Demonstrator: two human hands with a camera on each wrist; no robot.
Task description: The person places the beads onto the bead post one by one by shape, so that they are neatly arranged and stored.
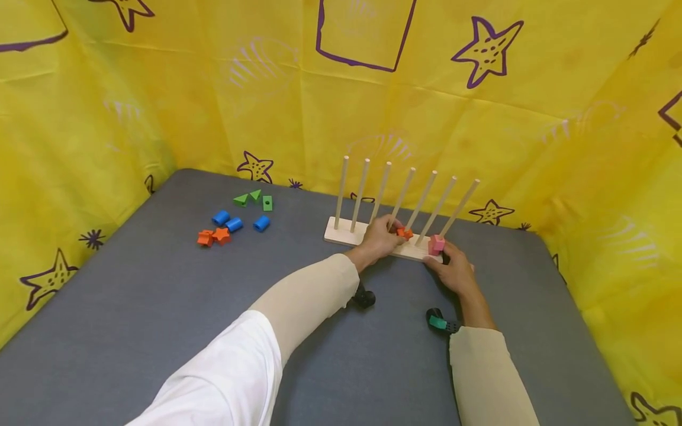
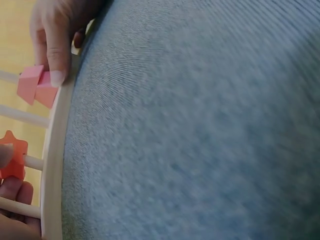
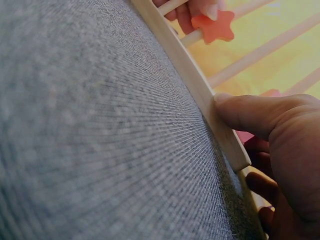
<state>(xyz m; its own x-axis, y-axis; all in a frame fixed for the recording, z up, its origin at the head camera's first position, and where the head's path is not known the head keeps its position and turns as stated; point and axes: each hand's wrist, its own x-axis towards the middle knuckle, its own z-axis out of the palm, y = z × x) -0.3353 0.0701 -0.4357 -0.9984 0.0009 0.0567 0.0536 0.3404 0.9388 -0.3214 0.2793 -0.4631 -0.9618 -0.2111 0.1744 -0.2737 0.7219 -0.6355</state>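
Note:
A wooden peg stand (image 1: 341, 237) has a row of several upright pegs on a flat base. My left hand (image 1: 379, 238) pinches an orange star block (image 1: 406, 234) between thumb and fingers. In the left wrist view the star block (image 2: 15, 150) is threaded on a peg, with bare peg between it and the base. Two pink blocks (image 1: 436, 245) sit low on the rightmost peg. My right hand (image 1: 454, 272) grips the right end of the base. In the right wrist view its thumb (image 3: 245, 112) lies along the base's front edge, and the pink blocks are mostly hidden behind it.
To the left on the grey table (image 1: 160, 331) lie orange star blocks (image 1: 221, 236), blue cylinders (image 1: 234, 224) and green blocks (image 1: 267, 203). Yellow patterned cloth (image 1: 298, 106) hangs behind the stand and along both sides.

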